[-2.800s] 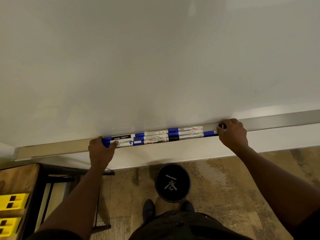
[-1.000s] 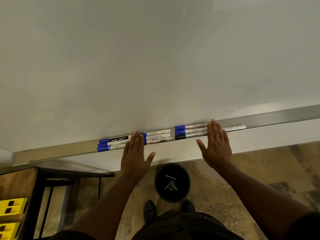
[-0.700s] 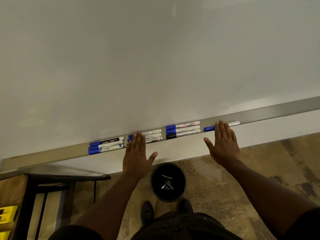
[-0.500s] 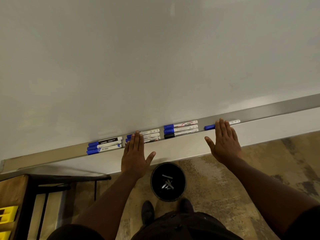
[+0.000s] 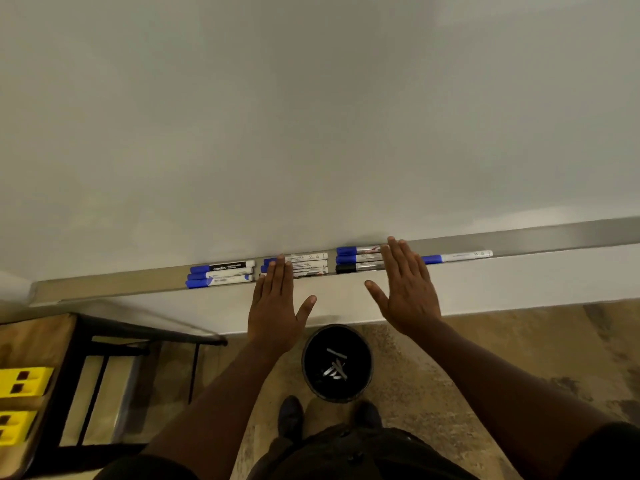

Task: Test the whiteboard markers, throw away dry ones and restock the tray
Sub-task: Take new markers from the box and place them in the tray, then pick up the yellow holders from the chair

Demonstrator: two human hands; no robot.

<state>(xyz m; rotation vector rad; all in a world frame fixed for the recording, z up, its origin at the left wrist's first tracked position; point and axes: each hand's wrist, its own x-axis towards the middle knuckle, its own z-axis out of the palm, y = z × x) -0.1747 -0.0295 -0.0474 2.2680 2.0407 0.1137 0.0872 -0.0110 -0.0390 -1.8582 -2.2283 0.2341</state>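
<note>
Both grips flat, fingers apart: right hand is lying nearer the lone marker, lengthwise along tray, left hand farther.

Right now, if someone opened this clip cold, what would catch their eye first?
Most likely the two flat hands, left hand and right hand, with straight fingers laid over the markers on the metal tray below the blank whiteboard. The markers lie in groups of three, with a lone blue-capped marker off to the right. On the floor between the arms stands a black bin holding a few discarded markers.
</note>
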